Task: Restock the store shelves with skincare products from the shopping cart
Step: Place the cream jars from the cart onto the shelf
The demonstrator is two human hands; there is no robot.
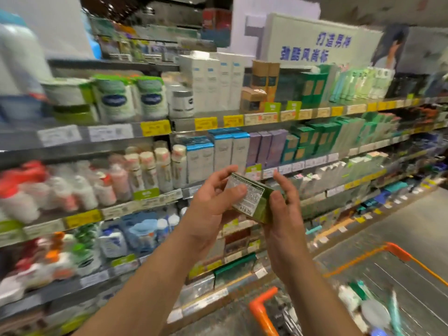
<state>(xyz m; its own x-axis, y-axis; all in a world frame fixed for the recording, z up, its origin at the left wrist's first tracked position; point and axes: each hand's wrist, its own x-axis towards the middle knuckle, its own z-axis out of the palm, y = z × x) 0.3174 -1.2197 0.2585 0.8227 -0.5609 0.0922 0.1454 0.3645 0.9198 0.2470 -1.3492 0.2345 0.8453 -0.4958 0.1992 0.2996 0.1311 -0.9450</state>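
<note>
I hold a small green box (252, 198) with a white printed label facing me, at chest height in front of the shelves. My left hand (213, 202) grips its left end, thumb across the label and fingers behind. My right hand (282, 204) holds the right end, thumb on the green side, fingers raised along the far edge. The shopping cart (397, 255) with orange trim stands at the lower right, with white and teal products (368, 304) lying blurred inside.
Store shelves (218, 122) run from left to far right, packed with bottles, jars and white, blue, purple and green boxes. Yellow and white price tags line the shelf edges. Grey floor (412, 214) lies to the right. A blue-lettered sign (315, 44) stands above.
</note>
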